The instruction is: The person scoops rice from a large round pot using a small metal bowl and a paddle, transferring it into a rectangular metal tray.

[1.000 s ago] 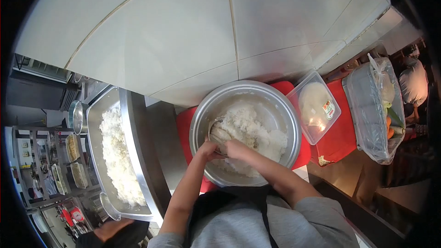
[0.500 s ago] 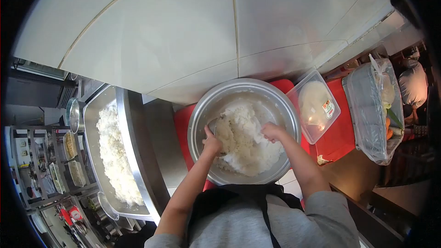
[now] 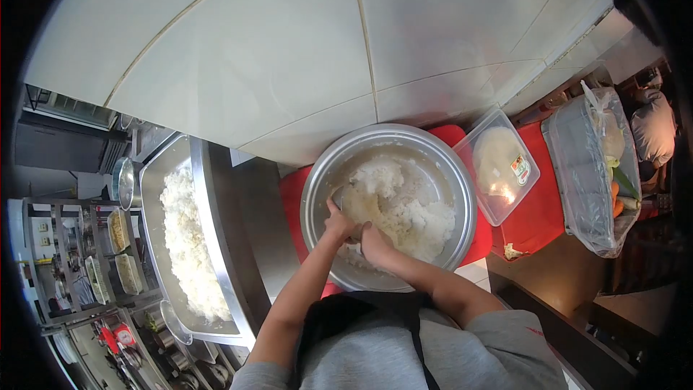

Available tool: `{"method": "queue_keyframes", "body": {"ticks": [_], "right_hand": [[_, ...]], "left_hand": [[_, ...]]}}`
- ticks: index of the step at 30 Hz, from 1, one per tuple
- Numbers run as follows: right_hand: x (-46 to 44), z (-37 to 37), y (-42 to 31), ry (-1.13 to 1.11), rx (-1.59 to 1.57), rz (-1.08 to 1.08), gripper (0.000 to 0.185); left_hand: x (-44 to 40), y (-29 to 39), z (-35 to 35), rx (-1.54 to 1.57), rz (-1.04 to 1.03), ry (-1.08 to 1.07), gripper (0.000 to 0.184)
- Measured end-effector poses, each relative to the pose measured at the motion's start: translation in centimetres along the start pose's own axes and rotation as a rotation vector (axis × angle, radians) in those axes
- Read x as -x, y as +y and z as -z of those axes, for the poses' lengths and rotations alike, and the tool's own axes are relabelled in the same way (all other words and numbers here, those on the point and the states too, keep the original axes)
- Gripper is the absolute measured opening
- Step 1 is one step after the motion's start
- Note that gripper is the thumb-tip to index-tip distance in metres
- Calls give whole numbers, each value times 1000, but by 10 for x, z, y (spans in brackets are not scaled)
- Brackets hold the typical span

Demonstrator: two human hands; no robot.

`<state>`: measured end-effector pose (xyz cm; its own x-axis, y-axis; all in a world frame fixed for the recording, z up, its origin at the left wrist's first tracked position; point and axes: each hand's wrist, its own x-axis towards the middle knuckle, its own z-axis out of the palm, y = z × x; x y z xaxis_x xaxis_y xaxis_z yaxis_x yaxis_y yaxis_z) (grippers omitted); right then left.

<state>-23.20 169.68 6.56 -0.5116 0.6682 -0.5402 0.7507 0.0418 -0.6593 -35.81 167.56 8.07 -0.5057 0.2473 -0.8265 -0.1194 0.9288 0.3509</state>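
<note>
A large round metal pot (image 3: 462, 242) stands before me with white cooked rice (image 3: 426, 224) heaped inside. Over the left part of the pot, my left hand (image 3: 339, 225) is closed on the edge of what looks like a bowl (image 3: 345, 191), its thumb stretched along the rim. Rice hides most of that bowl. My right hand (image 3: 375, 244) is closed beside my left hand, low in the pot over the rice. Whatever it holds, if anything, is hidden by the fingers.
On the left stands a deep steel tray (image 3: 216, 235) of rice. To the right, a clear plastic box (image 3: 530, 152) holds something pale, on a red surface (image 3: 538, 227). Beyond it is a plastic-covered bin (image 3: 570, 180) with vegetables. A tiled wall (image 3: 289, 50) rises behind the pot.
My right hand has moved left and toward me, from the right side of the rice to beside my left hand. The rice is now parted, baring some pot bottom.
</note>
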Motion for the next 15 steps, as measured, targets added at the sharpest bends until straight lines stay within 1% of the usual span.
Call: {"method": "queue_keyframes", "body": {"ticks": [2, 3, 4, 5, 6, 7, 9, 10, 11, 12, 13, 15], "right_hand": [[-16, 37, 5, -225, 112, 160, 22], [-24, 63, 7, -337, 170, 240, 22], [-22, 91, 1, -325, 125, 273, 21], [-15, 122, -10, -315, 81, 306, 21], [-10, 136, -16, -308, 35, 337, 20], [-8, 131, -17, -328, 80, 382, 19], [2, 113, -23, -364, 176, 473, 17], [0, 100, -19, -358, 216, 470, 17], [-8, 82, -12, -351, 255, 470, 17], [-8, 78, -20, -345, 290, 470, 17], [-7, 78, -24, -370, 325, 412, 17], [-4, 101, -29, -428, 300, 462, 17]], "left_hand": [[-56, -61, 7, -57, -344, -261, 101], [-52, -60, 11, 36, -350, -317, 94], [-47, -58, 16, 130, -351, -374, 86], [4, -21, 32, 344, -182, -351, 77], [33, -2, 41, 555, -5, -324, 68], [15, -18, 38, 546, -4, -403, 70], [30, -8, 34, 572, 20, -395, 70], [38, -1, 31, 587, 26, -391, 70], [43, 4, 30, 583, -10, -391, 70], [48, 4, 29, 577, -44, -389, 71], [51, 3, 30, 569, -77, -387, 71], [47, -6, 33, 620, -79, -449, 70]]}}
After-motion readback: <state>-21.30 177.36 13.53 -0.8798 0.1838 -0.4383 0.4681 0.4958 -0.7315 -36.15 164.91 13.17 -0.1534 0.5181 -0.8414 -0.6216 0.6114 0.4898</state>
